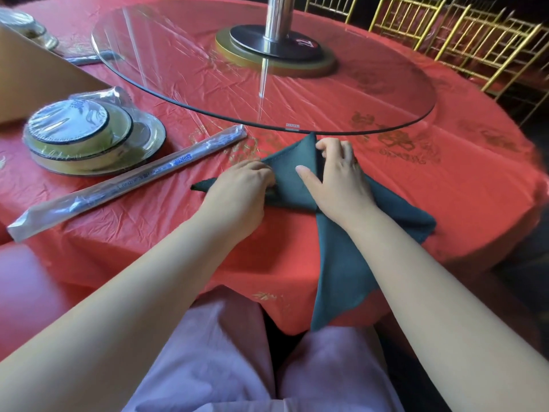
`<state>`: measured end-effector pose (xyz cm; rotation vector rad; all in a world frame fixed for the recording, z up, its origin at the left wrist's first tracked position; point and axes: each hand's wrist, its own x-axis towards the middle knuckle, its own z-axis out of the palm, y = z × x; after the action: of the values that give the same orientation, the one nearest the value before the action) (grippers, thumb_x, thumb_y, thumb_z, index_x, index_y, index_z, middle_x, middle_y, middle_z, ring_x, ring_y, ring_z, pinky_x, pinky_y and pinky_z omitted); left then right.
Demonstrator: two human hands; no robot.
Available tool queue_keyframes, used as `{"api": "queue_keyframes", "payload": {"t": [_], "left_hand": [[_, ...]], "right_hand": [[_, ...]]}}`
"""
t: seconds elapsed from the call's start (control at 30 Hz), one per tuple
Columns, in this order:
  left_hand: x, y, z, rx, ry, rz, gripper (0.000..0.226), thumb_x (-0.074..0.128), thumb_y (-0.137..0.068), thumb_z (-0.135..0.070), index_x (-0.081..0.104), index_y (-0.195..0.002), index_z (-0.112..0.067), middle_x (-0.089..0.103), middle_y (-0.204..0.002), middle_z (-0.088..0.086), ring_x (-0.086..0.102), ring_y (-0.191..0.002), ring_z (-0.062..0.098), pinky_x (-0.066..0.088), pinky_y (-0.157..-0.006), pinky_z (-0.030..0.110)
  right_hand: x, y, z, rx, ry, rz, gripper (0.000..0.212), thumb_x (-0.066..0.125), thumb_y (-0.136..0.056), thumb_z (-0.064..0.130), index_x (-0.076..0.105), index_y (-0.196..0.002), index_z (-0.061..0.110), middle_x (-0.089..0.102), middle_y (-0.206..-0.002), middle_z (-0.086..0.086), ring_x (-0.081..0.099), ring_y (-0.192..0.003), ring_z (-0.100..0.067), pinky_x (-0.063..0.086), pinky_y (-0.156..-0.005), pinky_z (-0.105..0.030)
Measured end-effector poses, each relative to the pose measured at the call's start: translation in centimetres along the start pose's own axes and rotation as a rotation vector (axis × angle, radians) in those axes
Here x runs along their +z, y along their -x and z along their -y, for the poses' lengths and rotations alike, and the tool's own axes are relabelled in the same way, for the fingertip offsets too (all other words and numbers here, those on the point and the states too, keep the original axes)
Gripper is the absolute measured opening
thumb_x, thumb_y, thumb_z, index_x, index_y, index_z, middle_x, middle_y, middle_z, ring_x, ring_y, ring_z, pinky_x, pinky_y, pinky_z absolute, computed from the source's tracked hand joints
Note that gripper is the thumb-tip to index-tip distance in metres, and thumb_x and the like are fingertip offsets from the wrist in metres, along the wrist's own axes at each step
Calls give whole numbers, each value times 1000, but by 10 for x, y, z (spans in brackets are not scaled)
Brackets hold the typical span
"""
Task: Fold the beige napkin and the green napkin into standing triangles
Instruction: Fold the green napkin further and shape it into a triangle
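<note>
Green napkin [297, 179] on red tablecloth [148, 227], dead ahead and close in, part-folded. Peak pointing away toward glass turntable [371, 93], tip just short of the rim. Long axis running across the body: thin left tip poking out past the left hand [246, 182], right corner well out to the right and lying nearer the table edge, so a slight slant. One long tail draped off the near edge, hanging down toward the lap. Both hands on the cloth, close together, either side of the centre fold below the peak. Left hand with fingers curled down on the left flap, apparently gripping its folded edge; some blur there. Right hand [335, 173] with fingertips bent onto the fold beside the peak, thumb laid flat across the middle panel. Right hand nearer the peak, left hand nearer the loose left tip. Judged mid-fold, nothing standing yet. Next move likely to turn on that centre line: left flap to be brought in along it, hanging tail to be lifted back onto the table. Beige napkin not in view. Off to the left, well apart: wrapped chopsticks [127, 185], wrapped tableware set [89, 135]. Gold chairs [475, 40] beyond the far side.
</note>
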<state>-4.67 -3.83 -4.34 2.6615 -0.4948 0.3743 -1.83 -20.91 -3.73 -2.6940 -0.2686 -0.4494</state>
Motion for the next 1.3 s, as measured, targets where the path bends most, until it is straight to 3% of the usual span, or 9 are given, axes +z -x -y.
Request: {"api": "queue_keyframes", "payload": {"t": [0.1, 0.17, 0.37, 0.57, 0.93, 1.03, 1.13, 1.23, 1.3], "left_hand": [[11, -5, -11, -156, -5, 52, 17, 46, -88, -16, 51, -100, -4, 55, -108, 15, 52, -103, 35, 39, -88, 41], [18, -1, -15, -157, -42, 38, 31, 48, -89, -32, 46, -103, -4, 52, -109, 16, 50, -106, 36, 36, -91, 41], [25, 5, -21, -195, -216, 164, 70, 23, -91, -56, 20, -143, -9, 22, -152, 8, 15, -142, 21, 7, -115, 42], [24, 2, -24, -262, -291, 254, 85, 12, -80, -74, 7, -148, -22, 2, -157, 5, 0, -143, 33, 3, -113, 54], [23, 3, -25, -308, -225, 175, 63, 20, -91, -60, 5, -146, -36, 3, -157, 10, 2, -143, 26, -3, -113, 46], [24, 4, -25, -304, -230, 170, 59, 22, -91, -59, 8, -146, -40, 3, -157, 11, 0, -143, 27, -8, -112, 48], [26, 4, -23, -286, -209, 109, 57, 26, -92, -56, 16, -145, -37, 7, -156, 8, 0, -144, 26, -10, -112, 49], [26, 6, -22, -63, -115, -31, 54, 23, -92, -46, 37, -140, -24, 34, -149, 4, 20, -141, 24, 2, -113, 47], [22, 7, -24, 178, 107, 2, 56, 23, -90, -42, 48, -132, -17, 50, -138, 0, 33, -136, 21, 14, -112, 39]], "right_hand": [[-6, 5, 4, -273, 62, 183, 49, 34, -93, 41, 36, -138, 20, 36, -146, 0, 29, -137, -19, 10, -114, -41], [-4, 5, 1, -288, 103, 379, 47, 31, -99, 32, 25, -145, 27, 21, -154, 7, 12, -143, -11, 0, -116, -38], [0, -8, -14, -201, 130, 571, 51, 23, -99, 41, 8, -148, 34, -1, -158, 7, -3, -144, -7, -2, -117, -37], [0, -25, -24, -141, 207, 606, 66, 22, -90, 63, 1, -147, 38, -8, -158, 3, -7, -144, -12, -3, -117, -39], [3, -21, -22, -45, 166, 440, 66, 24, -92, 61, 2, -148, 34, -9, -158, 0, -1, -145, -21, 3, -116, -43], [-7, -7, -26, -102, 48, 265, 59, 38, -94, 49, 19, -146, 29, 10, -157, -1, 13, -142, -22, 12, -115, -42], [-31, 23, -40, -164, -177, 298, 46, 54, -90, 38, 44, -134, 30, 38, -144, 6, 31, -135, -9, 22, -113, -28], [-51, 58, -58, -133, -265, 392, 45, 59, -86, 36, 48, -130, 35, 43, -139, 14, 33, -129, 5, 20, -108, -11], [-52, 72, -67, -143, -182, 409, 52, 53, -87, 49, 40, -135, 39, 33, -147, 16, 23, -135, 6, 12, -111, -13]]}}
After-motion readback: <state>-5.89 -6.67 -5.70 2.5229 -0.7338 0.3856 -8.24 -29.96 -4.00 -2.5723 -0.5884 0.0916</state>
